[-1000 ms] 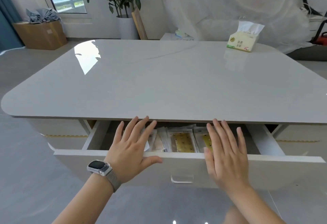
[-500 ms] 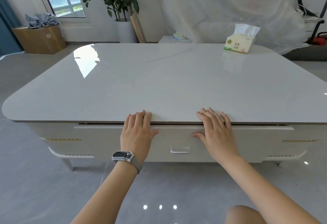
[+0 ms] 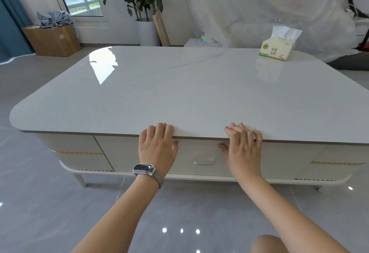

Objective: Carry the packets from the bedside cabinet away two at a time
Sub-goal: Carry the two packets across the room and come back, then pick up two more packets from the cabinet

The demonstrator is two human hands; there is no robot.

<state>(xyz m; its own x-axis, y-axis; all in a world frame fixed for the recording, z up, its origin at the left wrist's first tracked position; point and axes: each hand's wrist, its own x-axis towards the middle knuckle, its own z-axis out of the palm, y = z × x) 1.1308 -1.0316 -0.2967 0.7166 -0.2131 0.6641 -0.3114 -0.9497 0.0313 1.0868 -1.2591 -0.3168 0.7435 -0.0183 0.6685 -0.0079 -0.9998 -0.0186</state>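
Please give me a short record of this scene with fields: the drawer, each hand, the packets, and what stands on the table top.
drawer: shut, its handle between the hands
left hand: flat on the drawer front, fingers over the table edge, holds nothing
right hand: flat on the drawer front, fingers over the table edge, holds nothing
packets: none in view
table top: glossy white, a tissue pack at the far right corner
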